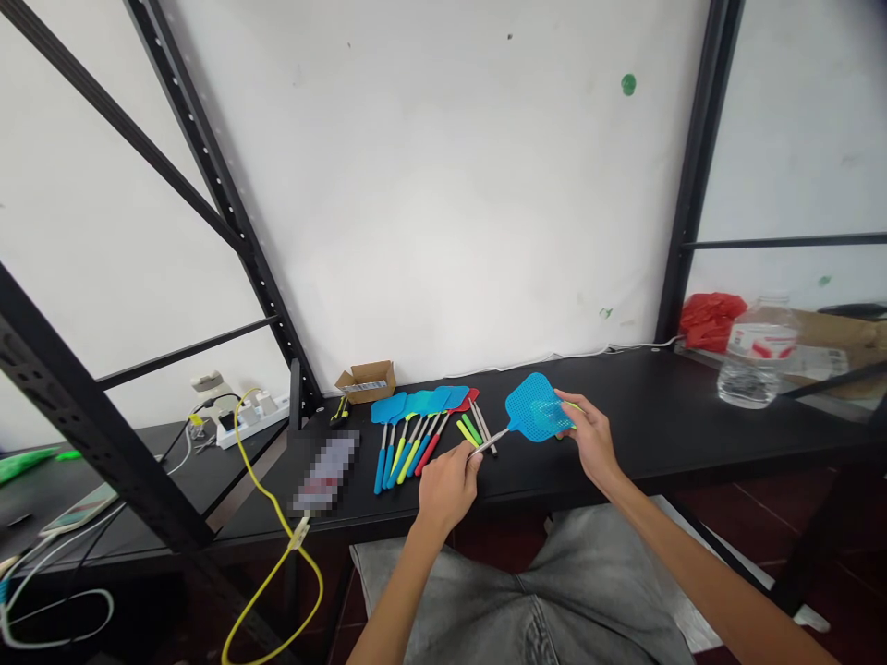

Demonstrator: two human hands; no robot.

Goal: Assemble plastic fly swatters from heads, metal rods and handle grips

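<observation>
A blue fly swatter (pixel 535 407) is held over the black table by both hands. My left hand (pixel 449 485) is closed round its thin metal rod, near the lower end. My right hand (pixel 589 436) pinches the right edge of the mesh head; a bit of yellow-green shows by those fingers, too small to name. Left of my hands lies a row of several finished-looking fly swatters (pixel 416 434) with blue, yellow-green and red handles. Loose metal rods (pixel 483 427) and green and yellow-green handle tubes (pixel 470 428) lie just beyond my left hand.
A small open cardboard box (pixel 367 382) stands against the wall. A blurred-out phone-like thing (pixel 325 473) with a yellow cable (pixel 267 489) lies at left, near a power strip (pixel 253 423). Right: a water bottle (pixel 755 356) and red bag (pixel 711 319). Black shelf posts (pixel 683 185) flank the table.
</observation>
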